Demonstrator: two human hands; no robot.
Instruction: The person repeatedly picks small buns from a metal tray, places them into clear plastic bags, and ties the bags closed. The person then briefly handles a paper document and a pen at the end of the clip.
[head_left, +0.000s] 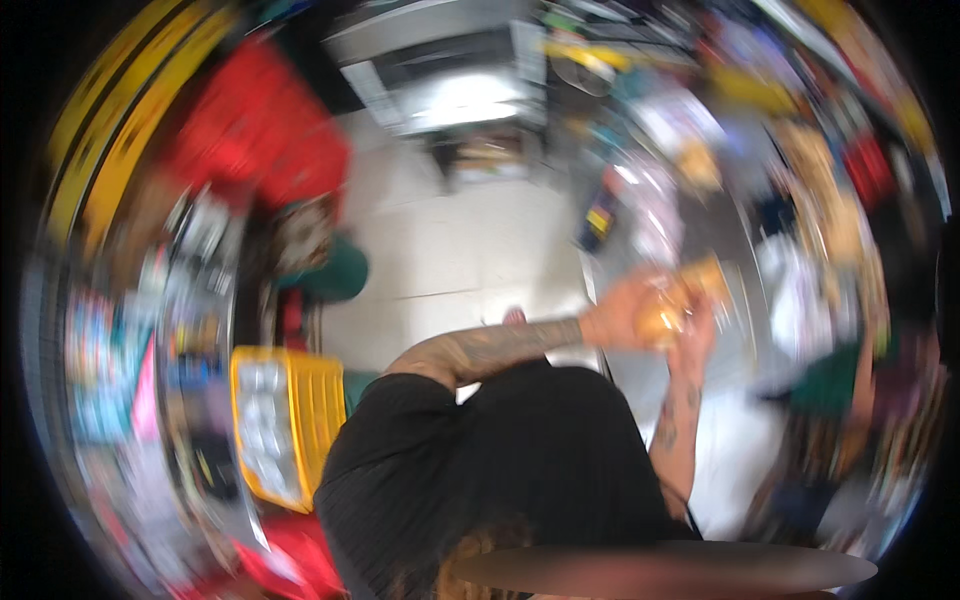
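Observation:
My left hand [622, 312] reaches across from the left, its fingers closed at one side of a golden-brown bread roll [660, 318]. From below, my right hand [692, 335] grips the roll's other side. Shiny highlights around the roll look like clear plastic wrapping, though blur hides its edges. Just beyond my fingers is another golden-brown piece [703, 275], which may be bread too; I cannot tell whether it is joined to the first. Both hands are over a grey counter [735, 345].
Clear plastic bags [655, 205] and a dark packet [598, 215] lie farther up the counter. On the left stand a yellow crate [315, 420], red crates [260, 120] and a green bin [345, 270]. Pale floor tiles [450, 245] run toward a metal unit [450, 70]. Another person's arm [865, 375] shows at right.

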